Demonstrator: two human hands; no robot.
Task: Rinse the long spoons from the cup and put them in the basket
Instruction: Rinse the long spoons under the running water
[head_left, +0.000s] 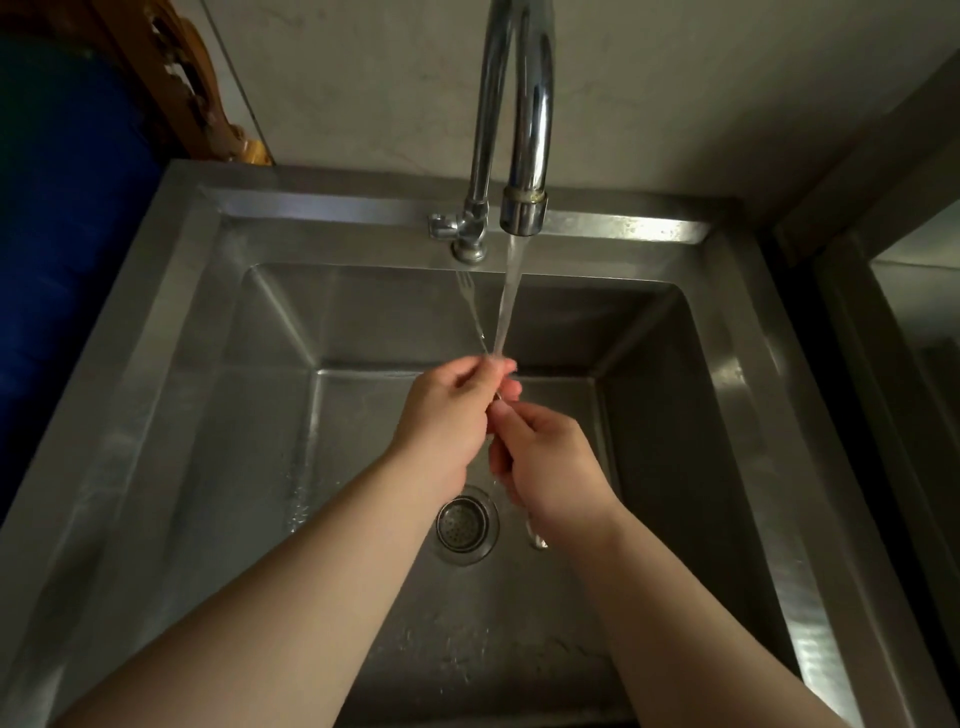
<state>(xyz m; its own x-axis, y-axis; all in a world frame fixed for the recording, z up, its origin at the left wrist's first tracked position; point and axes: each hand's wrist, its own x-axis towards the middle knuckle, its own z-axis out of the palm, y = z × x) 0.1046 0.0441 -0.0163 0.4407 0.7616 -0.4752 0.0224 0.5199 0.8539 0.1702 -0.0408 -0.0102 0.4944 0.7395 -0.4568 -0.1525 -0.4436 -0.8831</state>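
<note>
The task looks to be in the rinsing stage: water runs from the curved chrome tap (524, 156) into the square stainless steel sink (208, 415), and both hands work a thin, long-handled steel utensil (475, 317) in the stream. Neither the cup nor the basket is in view, so how many pieces are already rinsed or still waiting cannot be judged; this one at least has yet to go to the basket.

The left hand (447, 421) is closed in a pinch around the upper shaft, right where the water lands on its fingertips. The right hand (545, 462) is curled shut lower down the handle, just below and touching the left. The far end, raised toward the tap base, seems to show small tines rather than a bowl, though it is too faint to be sure. Below the hands sits the round perforated drain strainer (462, 522).
</note>
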